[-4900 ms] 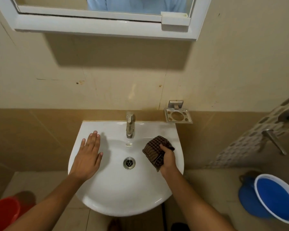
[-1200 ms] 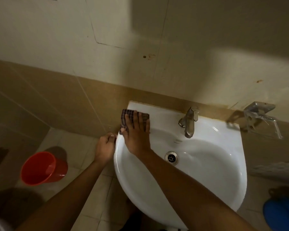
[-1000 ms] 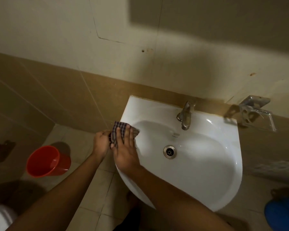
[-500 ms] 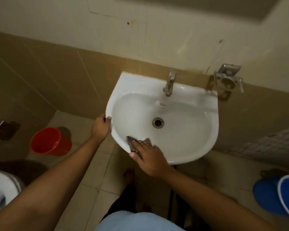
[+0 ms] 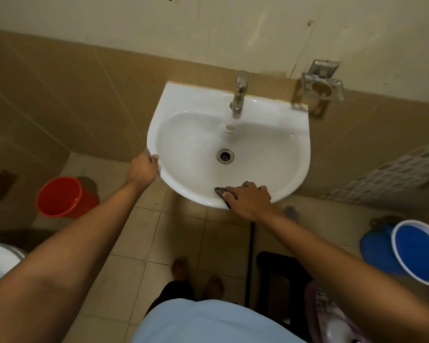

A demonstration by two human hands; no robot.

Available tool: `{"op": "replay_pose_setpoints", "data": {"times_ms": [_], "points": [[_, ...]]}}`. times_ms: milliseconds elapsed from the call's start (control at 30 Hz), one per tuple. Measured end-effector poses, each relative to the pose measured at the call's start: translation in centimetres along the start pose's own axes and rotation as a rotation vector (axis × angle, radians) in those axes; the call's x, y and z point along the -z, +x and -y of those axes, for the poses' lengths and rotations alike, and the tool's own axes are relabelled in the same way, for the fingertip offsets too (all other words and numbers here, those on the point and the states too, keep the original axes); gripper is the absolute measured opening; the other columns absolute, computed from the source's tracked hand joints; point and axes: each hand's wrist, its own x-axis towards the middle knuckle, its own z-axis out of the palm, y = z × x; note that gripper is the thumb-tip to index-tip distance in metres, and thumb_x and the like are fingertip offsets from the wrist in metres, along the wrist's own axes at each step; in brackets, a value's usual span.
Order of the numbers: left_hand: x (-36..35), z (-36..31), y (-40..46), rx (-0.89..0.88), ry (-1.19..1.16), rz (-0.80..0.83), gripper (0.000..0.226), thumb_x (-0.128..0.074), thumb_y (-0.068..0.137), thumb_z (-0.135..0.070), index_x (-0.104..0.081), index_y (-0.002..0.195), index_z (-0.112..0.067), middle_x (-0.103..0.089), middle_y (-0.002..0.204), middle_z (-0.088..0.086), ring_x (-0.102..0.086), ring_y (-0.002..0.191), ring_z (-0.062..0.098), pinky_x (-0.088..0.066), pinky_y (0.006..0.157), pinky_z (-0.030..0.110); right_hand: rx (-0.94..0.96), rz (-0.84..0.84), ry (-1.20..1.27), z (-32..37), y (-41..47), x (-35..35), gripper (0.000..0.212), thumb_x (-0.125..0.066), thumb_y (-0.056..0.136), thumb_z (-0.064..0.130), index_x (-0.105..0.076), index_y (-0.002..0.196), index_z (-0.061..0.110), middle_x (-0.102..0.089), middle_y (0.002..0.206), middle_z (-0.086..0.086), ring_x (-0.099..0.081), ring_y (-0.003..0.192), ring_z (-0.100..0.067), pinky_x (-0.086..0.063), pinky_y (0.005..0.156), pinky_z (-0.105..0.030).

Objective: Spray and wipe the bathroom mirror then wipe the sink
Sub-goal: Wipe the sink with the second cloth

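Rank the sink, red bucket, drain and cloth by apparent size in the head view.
1. sink
2. red bucket, though it sits farther away on the floor
3. drain
4. cloth, mostly hidden under the right hand

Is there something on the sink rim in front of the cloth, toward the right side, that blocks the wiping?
Nothing visible does. The right hand presses the cloth on the front rim of the sink, and that rim is bare.
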Motion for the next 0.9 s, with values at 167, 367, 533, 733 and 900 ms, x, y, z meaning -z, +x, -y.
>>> {"op": "replay_pose_setpoints", "data": {"times_ms": [167, 367, 533, 733, 900], "points": [[0.5, 0.4, 0.4, -0.051, -0.011, 0.034, 0.032, -0.042, 0.098, -0.026, -0.054, 0.121, -0.009, -0.063, 0.115, 0.012, -0.059, 0.102, 0.034, -0.049, 0.087, 0.045, 0.068, 0.050, 0.156, 7.6, 2.7, -1.5, 0.053, -0.017, 0.095, 0.051, -0.024, 0.147, 0.042, -0.054, 0.138, 0.001, -0.042, 0.127, -0.032, -0.034, 0.098, -0.058], [1.7, 0.5, 2.5, -0.125, 0.000, 0.083, 0.048, -0.044, 0.075, -0.028, -0.049, 0.121, -0.014, -0.059, 0.116, 0.010, -0.058, 0.100, 0.029, -0.053, 0.080, 0.046, 0.067, -0.146, -0.005, 13.2, 4.5, -3.3, 0.066, -0.040, 0.096, 0.045, -0.019, 0.150, 0.013, -0.045, 0.141, -0.016, -0.044, 0.122, -0.038, -0.036, 0.095, -0.053], [2.2, -0.6, 4.0, -0.178, 0.074, 0.079, 0.062, -0.049, 0.075, -0.023, -0.039, 0.130, 0.002, -0.050, 0.128, 0.023, -0.050, 0.114, 0.042, -0.048, 0.091, 0.056, 0.123, -0.266, -0.100, 10.4, 2.3, -4.5, 0.060, -0.040, 0.097, 0.049, -0.031, 0.145, 0.015, -0.051, 0.134, -0.009, -0.047, 0.119, -0.031, -0.038, 0.089, -0.047], [1.7, -1.4, 5.4, -0.223, 0.204, 0.117, 0.090, -0.039, 0.071, -0.028, -0.018, 0.150, 0.009, -0.021, 0.155, 0.032, -0.023, 0.142, 0.048, -0.021, 0.116, 0.059, 0.042, -0.315, -0.175, 1.9, -2.9, -3.9, 0.059, -0.029, 0.092, 0.067, -0.048, 0.132, 0.029, -0.059, 0.123, 0.004, -0.048, 0.119, -0.023, -0.032, 0.103, -0.046], [1.5, -1.6, 6.4, -0.257, 0.269, 0.138, 0.092, -0.036, 0.071, -0.028, -0.012, 0.150, 0.011, -0.015, 0.156, 0.035, -0.017, 0.144, 0.050, -0.016, 0.116, 0.061, -0.117, -0.231, -0.077, -5.5, -3.8, -0.9, 0.063, -0.020, 0.092, 0.071, -0.047, 0.137, 0.036, -0.042, 0.148, 0.006, -0.017, 0.146, -0.017, -0.004, 0.119, -0.052]]}}
